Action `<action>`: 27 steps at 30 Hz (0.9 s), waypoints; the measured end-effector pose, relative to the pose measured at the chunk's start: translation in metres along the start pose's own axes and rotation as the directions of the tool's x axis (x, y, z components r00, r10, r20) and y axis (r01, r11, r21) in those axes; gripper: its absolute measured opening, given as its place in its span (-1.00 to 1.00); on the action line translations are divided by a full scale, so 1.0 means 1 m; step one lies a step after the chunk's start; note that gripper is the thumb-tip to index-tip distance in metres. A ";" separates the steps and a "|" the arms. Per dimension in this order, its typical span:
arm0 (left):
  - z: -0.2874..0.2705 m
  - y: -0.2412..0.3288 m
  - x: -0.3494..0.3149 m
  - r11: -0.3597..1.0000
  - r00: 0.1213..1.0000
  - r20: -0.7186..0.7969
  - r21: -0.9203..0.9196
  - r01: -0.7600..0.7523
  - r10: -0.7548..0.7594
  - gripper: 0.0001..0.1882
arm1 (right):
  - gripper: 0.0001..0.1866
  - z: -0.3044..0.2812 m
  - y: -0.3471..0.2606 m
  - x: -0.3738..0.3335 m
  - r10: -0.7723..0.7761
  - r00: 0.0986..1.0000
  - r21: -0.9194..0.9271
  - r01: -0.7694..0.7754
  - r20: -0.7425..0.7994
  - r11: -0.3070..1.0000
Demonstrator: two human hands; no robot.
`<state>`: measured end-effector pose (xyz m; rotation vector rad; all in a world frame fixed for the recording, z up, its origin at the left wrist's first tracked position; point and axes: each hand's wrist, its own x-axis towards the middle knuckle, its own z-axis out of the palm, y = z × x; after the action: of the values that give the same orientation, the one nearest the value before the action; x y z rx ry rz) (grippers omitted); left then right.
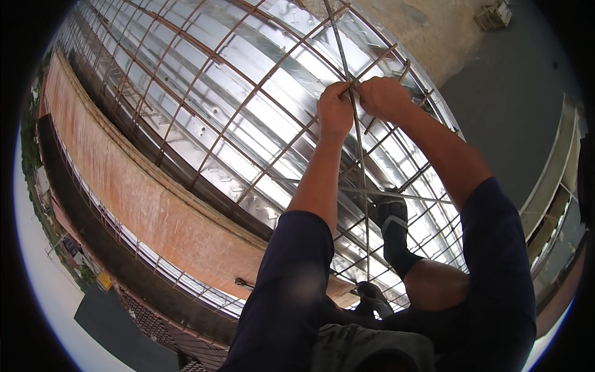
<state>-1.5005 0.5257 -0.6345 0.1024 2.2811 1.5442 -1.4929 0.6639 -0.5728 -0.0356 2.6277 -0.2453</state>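
Note:
My left hand (335,111) and my right hand (384,99) meet at a crossing of reinforcing bars, one on either side of a long grey bar (357,133). The fingers of both are closed in a pinch close to that bar. Whatever lies between the fingertips is too small or hidden to make out. The grey bar runs from the top of the view down toward my feet, across a grid of rusty reinforcing bars (255,90). Under the grid lies shiny ribbed metal decking (204,93).
An orange-brown formwork board (155,192) stands along the left edge of the decking. My shoe (392,211) rests among the bars below my hands. Beyond the right edge, a grey floor (508,93) lies lower down. Tiled roofing (158,322) shows at lower left.

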 end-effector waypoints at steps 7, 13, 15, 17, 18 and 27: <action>-0.018 0.011 -0.006 0.991 0.984 0.155 0.083 -0.103 0.089 -0.56 | -0.73 -0.005 -0.001 0.002 0.215 0.954 0.930 -0.261 0.207 0.261; -0.140 0.016 -0.100 0.969 0.994 -0.093 0.234 0.081 -0.061 -0.58 | -0.51 -0.022 0.002 -0.018 0.121 0.989 0.443 -0.072 -0.084 0.894; -0.202 -0.006 -0.163 0.939 0.955 -0.275 0.285 0.195 -0.115 -0.55 | -0.42 -0.037 0.004 -0.033 0.131 0.983 0.346 -0.079 -0.130 0.935; -0.257 -0.021 -0.235 0.864 0.858 -0.469 0.324 0.386 -0.208 -0.47 | -0.36 -0.041 0.010 -0.044 0.128 0.960 0.226 -0.071 -0.248 0.972; -0.279 -0.029 -0.272 0.797 0.790 -0.562 0.348 0.495 -0.245 -0.44 | -0.39 -0.040 0.016 -0.048 0.074 0.950 0.223 -0.005 -0.304 0.975; -0.300 -0.084 -0.470 0.301 0.308 -0.547 0.106 0.948 -0.778 -0.13 | -0.50 -0.054 -0.068 -0.091 -0.119 0.993 0.330 0.103 0.028 0.938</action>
<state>-1.1587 0.1021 -0.4863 -1.3147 2.1660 0.4296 -1.4409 0.6129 -0.4705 -0.0759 2.5062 -0.7099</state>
